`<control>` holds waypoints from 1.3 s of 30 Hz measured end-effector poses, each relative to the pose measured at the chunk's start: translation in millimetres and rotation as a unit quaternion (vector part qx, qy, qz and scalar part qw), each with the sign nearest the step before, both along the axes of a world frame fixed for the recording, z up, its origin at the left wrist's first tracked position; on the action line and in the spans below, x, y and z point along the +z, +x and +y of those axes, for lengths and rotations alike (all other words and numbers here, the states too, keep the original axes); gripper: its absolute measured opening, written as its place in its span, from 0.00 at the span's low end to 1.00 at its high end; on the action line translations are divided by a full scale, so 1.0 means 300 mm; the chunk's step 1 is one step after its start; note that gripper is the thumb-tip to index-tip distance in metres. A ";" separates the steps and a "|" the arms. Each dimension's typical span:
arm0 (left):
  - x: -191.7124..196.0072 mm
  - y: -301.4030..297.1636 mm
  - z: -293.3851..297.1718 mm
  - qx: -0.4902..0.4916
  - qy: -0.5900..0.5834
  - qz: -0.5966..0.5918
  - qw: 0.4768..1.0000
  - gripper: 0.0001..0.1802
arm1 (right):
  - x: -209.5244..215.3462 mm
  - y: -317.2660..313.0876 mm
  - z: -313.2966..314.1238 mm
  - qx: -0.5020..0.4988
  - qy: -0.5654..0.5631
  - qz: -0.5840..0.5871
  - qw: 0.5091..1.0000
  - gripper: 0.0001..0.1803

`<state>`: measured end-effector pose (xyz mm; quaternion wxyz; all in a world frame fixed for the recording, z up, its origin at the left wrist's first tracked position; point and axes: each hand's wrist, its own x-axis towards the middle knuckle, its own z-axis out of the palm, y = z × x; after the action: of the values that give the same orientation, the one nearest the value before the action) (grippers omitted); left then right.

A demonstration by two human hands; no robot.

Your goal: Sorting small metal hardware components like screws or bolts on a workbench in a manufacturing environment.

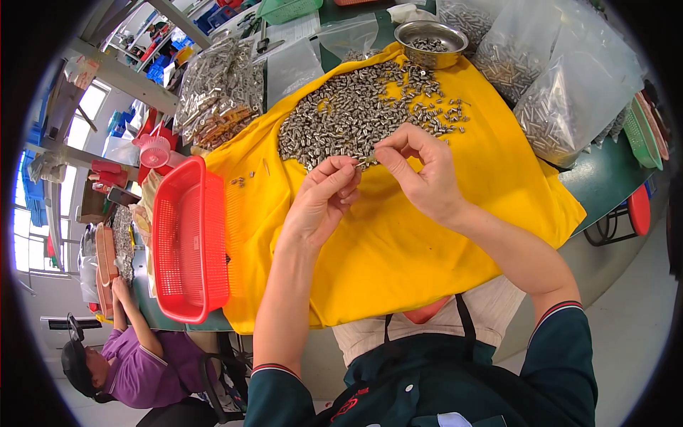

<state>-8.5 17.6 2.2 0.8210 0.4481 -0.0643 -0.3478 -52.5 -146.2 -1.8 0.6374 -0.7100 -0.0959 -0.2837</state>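
Both of my hands meet over the near edge of a heap of small silvery metal cylinders (341, 117), spread on a yellow cloth (427, 256). My left hand (321, 203) is closed, thumb and forefinger pinching a small metal piece (361, 163). Right beside it my right hand (425, 174) is pinched too, its fingertips at a tiny thin item too small to name. A steel bowl (445, 60) with more metal pieces stands at the heap's far side. A few loose bits (238, 182) lie on the cloth left of the heap.
To the left stands a red plastic basket (216, 242). Clear bags of metal parts (562, 107) crowd the far right, beside a green basket (640, 135). Bagged metal pieces (220, 92) sit at the far left, near a pink fan (155, 151). A co-worker in purple (153, 366) sits at lower left.
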 end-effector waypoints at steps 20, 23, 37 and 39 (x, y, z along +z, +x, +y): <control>-0.047 0.046 0.002 0.157 0.380 -0.397 0.821 0.06 | -0.013 0.011 -0.004 -0.010 0.105 0.056 0.993 0.05; -0.044 0.023 -0.013 0.146 0.489 -0.468 0.721 0.06 | -0.007 0.010 -0.010 -0.014 0.100 0.050 0.994 0.05; 0.012 0.023 0.032 -0.016 0.022 -0.032 0.999 0.04 | -0.003 0.006 -0.012 0.023 0.069 0.014 0.997 0.04; -0.001 0.024 0.030 -0.007 0.007 -0.013 1.000 0.05 | -0.001 0.005 -0.009 0.030 0.065 0.010 0.997 0.04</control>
<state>-1.2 26.8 1.9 0.8145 0.4580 -0.0753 -0.3480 -51.1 -149.0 -2.0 0.6913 -0.6666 -0.0919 -0.2632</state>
